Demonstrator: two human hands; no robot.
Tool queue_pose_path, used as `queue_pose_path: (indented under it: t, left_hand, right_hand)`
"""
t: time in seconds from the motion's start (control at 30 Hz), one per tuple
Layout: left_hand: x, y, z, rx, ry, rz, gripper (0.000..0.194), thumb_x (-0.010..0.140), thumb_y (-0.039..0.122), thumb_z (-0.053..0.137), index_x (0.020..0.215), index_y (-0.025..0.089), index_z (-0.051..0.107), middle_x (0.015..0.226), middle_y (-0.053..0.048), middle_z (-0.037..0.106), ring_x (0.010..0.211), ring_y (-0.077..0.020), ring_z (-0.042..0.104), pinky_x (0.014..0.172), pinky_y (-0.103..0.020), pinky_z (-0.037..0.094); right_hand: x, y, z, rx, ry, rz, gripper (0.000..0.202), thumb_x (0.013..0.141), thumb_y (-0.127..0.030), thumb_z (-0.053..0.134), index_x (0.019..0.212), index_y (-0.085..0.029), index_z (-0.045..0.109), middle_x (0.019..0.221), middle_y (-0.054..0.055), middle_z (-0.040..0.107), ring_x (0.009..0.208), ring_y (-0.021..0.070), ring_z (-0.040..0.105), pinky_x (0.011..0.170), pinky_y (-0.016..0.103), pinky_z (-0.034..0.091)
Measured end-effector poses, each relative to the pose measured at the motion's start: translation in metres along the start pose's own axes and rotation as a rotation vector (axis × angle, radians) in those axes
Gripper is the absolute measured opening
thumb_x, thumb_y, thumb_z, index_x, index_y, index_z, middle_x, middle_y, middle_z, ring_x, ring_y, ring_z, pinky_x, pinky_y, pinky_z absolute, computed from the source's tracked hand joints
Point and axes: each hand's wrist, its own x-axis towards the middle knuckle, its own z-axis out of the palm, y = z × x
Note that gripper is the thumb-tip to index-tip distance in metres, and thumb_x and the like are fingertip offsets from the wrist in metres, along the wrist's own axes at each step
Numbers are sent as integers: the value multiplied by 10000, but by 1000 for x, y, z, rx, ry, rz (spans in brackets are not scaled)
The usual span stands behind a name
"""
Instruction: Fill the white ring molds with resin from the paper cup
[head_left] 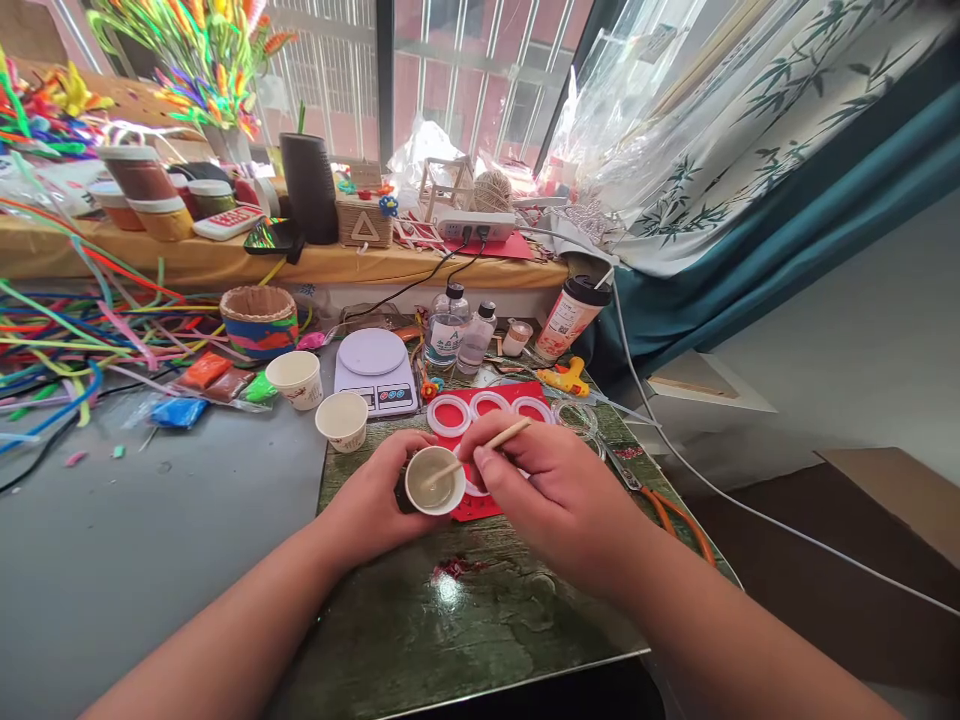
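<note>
My left hand (382, 490) is wrapped round a paper cup (413, 490), which tilts toward me and holds a clear, slightly cloudy liquid. Between the thumb and fingers of my right hand (540, 480) is a thin wooden stick (510, 433), its lower end dipping into the liquid. Behind and partly under my right hand lies a red sheet (469, 508) bearing several white ring-shaped molds (449, 414). Two more paper cups, a nearer one (342, 422) and a farther one (294, 380), stand to the left, beside a white kitchen scale (373, 375).
Two clear bottles, one labelled (445, 335) and one smaller (476, 340), stand behind the molds. A yellow glue gun (564, 377), a lidded drink cup (570, 318) and orange-handled scissors (679, 520) are at the right. Coloured pipe cleaners (90, 320) crowd the left. A white cable (675, 450) hangs along the right edge.
</note>
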Motion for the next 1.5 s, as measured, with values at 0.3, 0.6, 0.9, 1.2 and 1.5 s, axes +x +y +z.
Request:
queue_pose_path:
  t: [0.3,0.6,0.9,1.2,1.5]
  left_hand:
    - [2,-1,-1,4,11,-3,556,855,316,945,1325,294,649,1483,-117,767,1386,-368,750,1175,-535,632]
    - [1,-1,0,39,32,-9,556,856,279,916,1348,295,657,1465,-108,782,1369,-367,768,1140,-524,658]
    - [1,1,0,34,33,-38,553,872,289,889,1367,288,643,1441,-117,774,1334,-359,781,1141,-533,663]
    - [1,0,1,36,59,-53,580,851,290,918,1362,295,645,1458,-112,770,1351,-372,771,1156,-543,657]
    - [-1,-4,2,39,81,-39,590,854,278,928,1367,301,637,1507,-131,739,1422,-375,731,1207,-575,619]
  right_hand:
    - [0,-1,-3,26,51,59,258,1026,-240,514,882,-229,727,752,-3,739,657,166,659,612,300,483]
    - [0,3,-3,21,27,45,232,1031,-219,527,900,-233,718,782,13,766,693,180,687,632,310,488]
    - [0,6,-3,143,94,-12,227,1031,-204,533,940,-207,741,755,-16,721,663,146,664,623,272,524]
    - [-1,1,1,7,101,6,255,1026,-205,532,904,-213,756,757,4,759,653,160,672,612,297,491]
    - [-3,3,8,14,82,-56,232,1036,-193,527,949,-219,741,748,-15,723,635,153,649,624,297,498]
